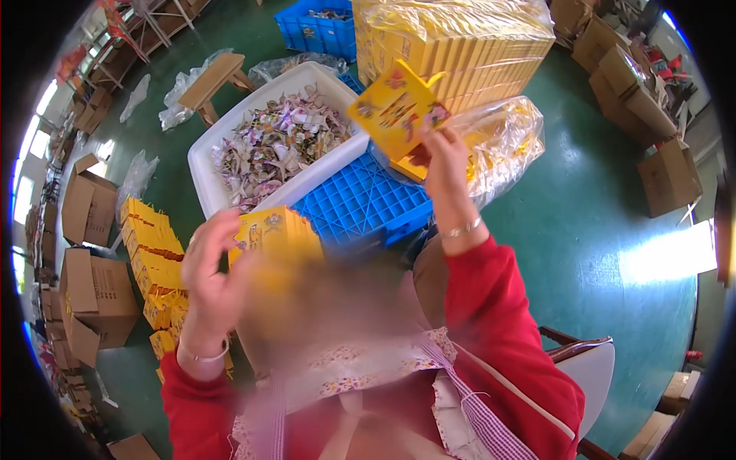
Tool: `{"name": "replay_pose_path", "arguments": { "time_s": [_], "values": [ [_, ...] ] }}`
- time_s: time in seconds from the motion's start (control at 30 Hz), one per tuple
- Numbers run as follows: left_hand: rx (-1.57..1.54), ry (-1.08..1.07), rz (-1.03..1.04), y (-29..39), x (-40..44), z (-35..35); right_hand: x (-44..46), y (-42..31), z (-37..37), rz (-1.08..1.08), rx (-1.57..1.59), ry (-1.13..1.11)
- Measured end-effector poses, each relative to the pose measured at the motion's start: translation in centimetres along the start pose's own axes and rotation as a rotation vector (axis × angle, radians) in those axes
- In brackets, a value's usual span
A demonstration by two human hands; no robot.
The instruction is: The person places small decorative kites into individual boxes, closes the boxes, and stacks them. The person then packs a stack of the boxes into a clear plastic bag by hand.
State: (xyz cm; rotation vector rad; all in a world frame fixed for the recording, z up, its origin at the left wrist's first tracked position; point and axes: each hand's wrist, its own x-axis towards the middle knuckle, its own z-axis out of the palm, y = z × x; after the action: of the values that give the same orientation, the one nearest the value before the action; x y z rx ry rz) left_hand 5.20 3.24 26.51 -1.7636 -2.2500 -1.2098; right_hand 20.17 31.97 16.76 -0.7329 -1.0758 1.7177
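My right hand is raised in front of me, gripping a yellow printed paper box by its lower right corner. A flap sticks out at the box's top. Nothing shows in my left hand, whose fingers are apart and curved beside a group of upright yellow cartons. A blur in front of my lap hides the lower part of those cartons. Just beyond, a white tub holds many small wrapped pieces in pale and purple colours. Below my right hand lies a clear plastic bag with more yellow boxes.
A blue plastic pallet supports the tub. Behind it stand a film-wrapped stack of yellow boxes, a blue crate and a wooden stool. Yellow bundles and open cardboard boxes line my left. A chair is at right.
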Motion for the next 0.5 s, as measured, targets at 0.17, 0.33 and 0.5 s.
{"name": "replay_pose_path", "arguments": {
  "time_s": [0.17, 0.33, 0.5],
  "values": [
    [0.143, -0.075, 0.304, 4.3, 4.8, 3.5, -9.9, -2.6, 6.0, -0.167, 0.183, -0.335],
    [0.061, -0.007, 0.473, 5.1, 4.5, 3.8, -13.0, -4.1, 6.4, -0.211, 0.320, -0.551],
    [-0.044, 0.041, 0.601, 5.6, 4.1, 3.2, -12.8, -4.7, 6.0, -0.019, 0.753, -0.592]
  ]
}}
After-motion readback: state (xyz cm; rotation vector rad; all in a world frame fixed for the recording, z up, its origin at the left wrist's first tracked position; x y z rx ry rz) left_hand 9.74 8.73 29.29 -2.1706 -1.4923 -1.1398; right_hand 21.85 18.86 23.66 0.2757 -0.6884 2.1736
